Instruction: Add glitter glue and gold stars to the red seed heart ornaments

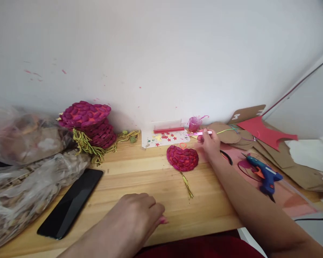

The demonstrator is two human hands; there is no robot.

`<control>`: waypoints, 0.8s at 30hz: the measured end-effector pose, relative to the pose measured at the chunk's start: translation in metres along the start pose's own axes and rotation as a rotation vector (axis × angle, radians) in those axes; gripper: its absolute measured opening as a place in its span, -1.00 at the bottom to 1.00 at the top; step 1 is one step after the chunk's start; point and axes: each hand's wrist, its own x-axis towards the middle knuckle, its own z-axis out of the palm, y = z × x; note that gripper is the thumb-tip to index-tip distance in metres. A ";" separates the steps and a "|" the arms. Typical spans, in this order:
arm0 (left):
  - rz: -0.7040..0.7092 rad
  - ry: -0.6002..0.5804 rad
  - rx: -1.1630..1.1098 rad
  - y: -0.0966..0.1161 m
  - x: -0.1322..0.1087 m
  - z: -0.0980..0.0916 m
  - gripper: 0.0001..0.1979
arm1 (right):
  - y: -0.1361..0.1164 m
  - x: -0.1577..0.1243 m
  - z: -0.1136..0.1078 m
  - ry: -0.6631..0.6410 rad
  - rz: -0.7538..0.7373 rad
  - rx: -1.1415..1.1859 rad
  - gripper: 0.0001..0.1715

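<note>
Closed around a slim pinkish-white stick-like tool (200,133), my right hand (210,142) is near the back of the table, beside a small pink-stained cup (195,124). My left hand (140,215) rests low over the table's front edge, its fingers curled in; whatever they hold, if anything, is hidden. Between and beyond my hands lies a magenta heart-shaped ornament (182,158) covered in seed-like pieces. An orange loop (183,146) tops it, and a yellow-green tassel (187,186) hangs from its lower end. Behind it, a white sheet (150,143) bears scattered small stars (165,137).
At left are a stack of magenta pieces (86,116), a black phone (71,202) and plastic bags (37,182). On the right lie a blue glue gun (266,175), red paper (269,130) and cardboard (293,175). A wall (156,53) backs the table.
</note>
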 end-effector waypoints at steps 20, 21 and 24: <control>-0.024 0.169 -0.116 -0.047 0.007 0.086 -0.86 | -0.014 -0.003 0.001 0.094 0.184 0.216 -0.61; -0.036 0.183 -0.112 -0.048 0.006 0.087 -0.86 | -0.016 -0.005 0.003 0.087 0.182 0.225 -0.62; -0.079 0.235 -0.075 -0.048 0.005 0.089 -0.87 | -0.022 -0.010 0.008 0.062 0.187 0.255 -0.64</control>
